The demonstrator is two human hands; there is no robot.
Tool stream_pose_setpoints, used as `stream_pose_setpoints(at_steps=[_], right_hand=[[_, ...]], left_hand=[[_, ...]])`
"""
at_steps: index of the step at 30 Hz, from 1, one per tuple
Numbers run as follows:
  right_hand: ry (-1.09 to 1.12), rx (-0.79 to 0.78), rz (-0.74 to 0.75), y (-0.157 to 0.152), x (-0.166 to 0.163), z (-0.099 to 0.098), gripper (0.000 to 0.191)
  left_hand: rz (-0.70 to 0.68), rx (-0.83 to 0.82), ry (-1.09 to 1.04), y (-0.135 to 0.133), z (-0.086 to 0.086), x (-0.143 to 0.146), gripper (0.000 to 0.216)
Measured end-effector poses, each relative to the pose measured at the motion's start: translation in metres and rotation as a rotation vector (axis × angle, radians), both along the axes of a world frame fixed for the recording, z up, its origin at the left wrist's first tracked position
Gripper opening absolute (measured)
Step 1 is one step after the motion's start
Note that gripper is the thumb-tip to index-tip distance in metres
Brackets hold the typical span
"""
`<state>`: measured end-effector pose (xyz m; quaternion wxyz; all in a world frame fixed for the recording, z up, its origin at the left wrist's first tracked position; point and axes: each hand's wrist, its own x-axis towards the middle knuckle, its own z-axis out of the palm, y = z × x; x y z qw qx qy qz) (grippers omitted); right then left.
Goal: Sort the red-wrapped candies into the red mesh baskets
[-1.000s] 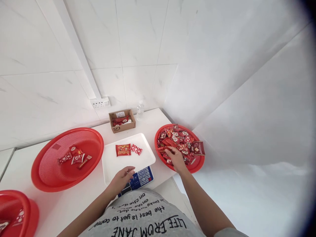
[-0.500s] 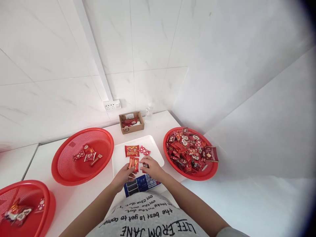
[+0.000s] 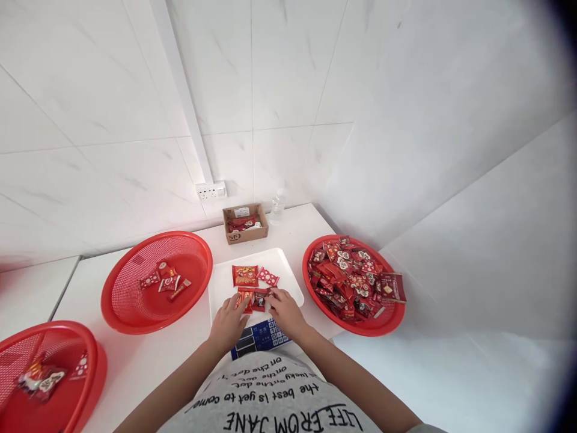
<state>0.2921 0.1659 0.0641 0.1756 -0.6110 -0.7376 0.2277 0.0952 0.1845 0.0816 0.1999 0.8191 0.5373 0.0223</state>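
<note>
A white scale tray (image 3: 291, 273) sits in front of me, with a blue keypad (image 3: 260, 338) at its near edge. On the tray lie an orange-red packet (image 3: 244, 275), a red dotted packet (image 3: 268, 277) and two small red packets (image 3: 252, 299). My left hand (image 3: 228, 324) rests at the tray's near edge, fingers spread, fingertips touching the nearest small packet. My right hand (image 3: 284, 311) lies beside it, fingers extended, fingertips on the other small packet.
A red basket (image 3: 381, 322) heaped with red packets stands at the right. A second red basket (image 3: 135, 307) with a few packets is at the left, a third (image 3: 88, 355) at the lower left. A cardboard box (image 3: 246, 223), a bottle (image 3: 278, 207) and a wall socket (image 3: 211, 190) are behind.
My right hand left the heaped basket, came to the tray and set small packets down there. My left hand moved up from the keypad to the tray edge. The view shifted right.
</note>
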Motion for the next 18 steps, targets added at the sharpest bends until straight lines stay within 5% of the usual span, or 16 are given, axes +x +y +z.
stream_pose_setpoints(at_steps=[10,18], right_hand=[[0.019,0.078,0.045,0.011,0.012,-0.01,0.037],[-0.098,0.094,-0.007,0.003,0.003,0.001,0.032]], left_hand=[[-0.164,0.023,-0.041,-0.001,-0.016,0.01,0.048],[-0.177,-0.074,0.008,-0.004,-0.007,0.016,0.055]])
